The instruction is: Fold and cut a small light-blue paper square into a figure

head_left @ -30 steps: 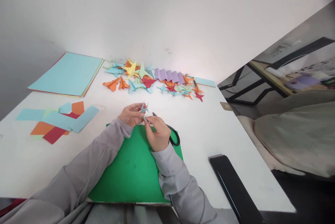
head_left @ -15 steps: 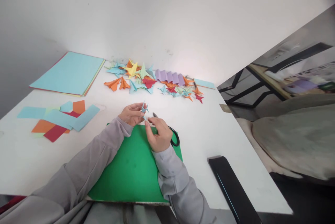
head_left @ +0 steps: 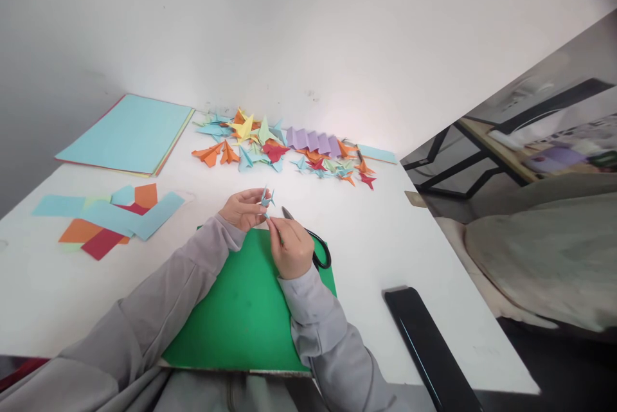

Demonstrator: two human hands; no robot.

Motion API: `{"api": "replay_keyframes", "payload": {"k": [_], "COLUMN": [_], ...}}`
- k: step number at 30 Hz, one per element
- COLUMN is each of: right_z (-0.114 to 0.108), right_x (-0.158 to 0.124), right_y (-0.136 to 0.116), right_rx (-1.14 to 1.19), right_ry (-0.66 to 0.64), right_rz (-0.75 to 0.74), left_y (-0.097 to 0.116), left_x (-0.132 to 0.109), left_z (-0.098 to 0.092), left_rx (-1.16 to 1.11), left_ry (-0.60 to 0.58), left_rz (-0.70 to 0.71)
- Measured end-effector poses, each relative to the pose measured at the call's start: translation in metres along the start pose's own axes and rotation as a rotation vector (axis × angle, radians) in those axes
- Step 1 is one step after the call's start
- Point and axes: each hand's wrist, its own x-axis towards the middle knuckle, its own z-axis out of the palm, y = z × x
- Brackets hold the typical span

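A small light blue folded paper piece [head_left: 267, 202] with thin points is pinched in the fingers of my left hand [head_left: 243, 209], above the far edge of a green sheet [head_left: 241, 309]. My right hand [head_left: 292, 246] has its thumb and forefinger closed on the lower tip of that same piece. Black-handled scissors [head_left: 324, 252] lie beside and partly behind my right hand, their blade tip pointing away from me.
Folded paper shapes in many colours [head_left: 263, 139] and a pleated purple strip [head_left: 313, 142] lie along the wall. Cut paper pieces [head_left: 113, 218] and a stack of sheets [head_left: 130, 132] are at left. A long black object [head_left: 429, 348] lies at right.
The thumb and forefinger of my right hand have come together on the lower tip of the blue piece. My left hand has hardly moved.
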Motion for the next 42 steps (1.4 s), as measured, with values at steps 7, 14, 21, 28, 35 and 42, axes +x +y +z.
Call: {"api": "replay_keyframes", "payload": {"k": [7, 14, 21, 28, 35, 42], "right_z": [0.002, -0.001, -0.002, 0.0, 0.002, -0.011], "right_x": [0.001, 0.002, 0.002, 0.0, -0.001, -0.001], "right_y": [0.0, -0.001, -0.003, -0.002, -0.002, -0.008], "right_rx": [-0.059, -0.14, -0.215, -0.173, -0.101, -0.019], "right_ry": [0.015, -0.01, -0.035, -0.013, -0.041, -0.021], "right_rz": [-0.027, -0.078, -0.102, -0.083, -0.012, 0.082], "left_y": [0.0, -0.001, -0.001, 0.0, -0.001, 0.001], "left_x": [0.0, -0.001, 0.0, -0.001, -0.003, -0.003], "left_z": [0.001, 0.001, 0.001, 0.003, 0.005, 0.004], "left_rx": [0.015, 0.026, 0.02, 0.014, 0.031, 0.024], "left_ry": [0.018, 0.004, 0.009, 0.009, 0.023, 0.03], "left_rz": [0.008, 0.021, 0.025, 0.025, 0.04, 0.029]}}
